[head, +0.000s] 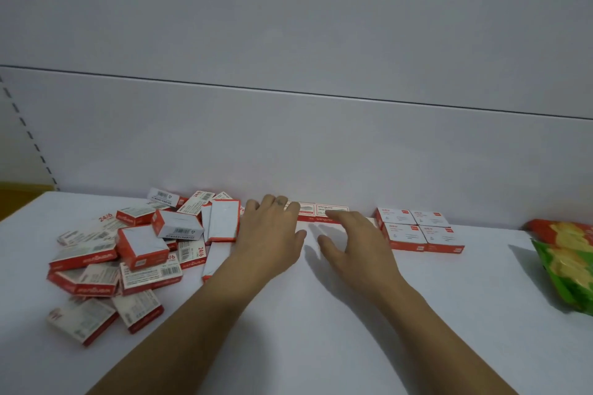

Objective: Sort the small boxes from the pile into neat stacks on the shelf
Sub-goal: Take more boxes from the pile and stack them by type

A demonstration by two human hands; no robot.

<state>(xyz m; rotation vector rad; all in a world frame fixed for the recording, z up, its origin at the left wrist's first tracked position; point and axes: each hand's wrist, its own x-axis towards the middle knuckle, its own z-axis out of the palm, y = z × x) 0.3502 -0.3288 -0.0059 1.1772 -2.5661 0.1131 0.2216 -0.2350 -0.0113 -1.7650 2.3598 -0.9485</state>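
A jumbled pile of small red-and-white boxes (128, 247) covers the left part of the white shelf (305, 314). Against the back wall lies a low row of the same boxes (324, 212), partly hidden by my hands. My left hand (272, 228) lies flat with its fingers spread, the fingertips resting on the left end of that row. My right hand (356, 240) hovers palm down, fingers apart, in front of the row's right end, holding nothing. To the right, a neat block of red-and-white boxes (420, 229) stands by the wall.
Green and orange snack bags (568, 260) lie at the shelf's right edge. A grey back panel (288, 138) rises behind the boxes. A slotted shelf upright (29, 135) runs up the far left.
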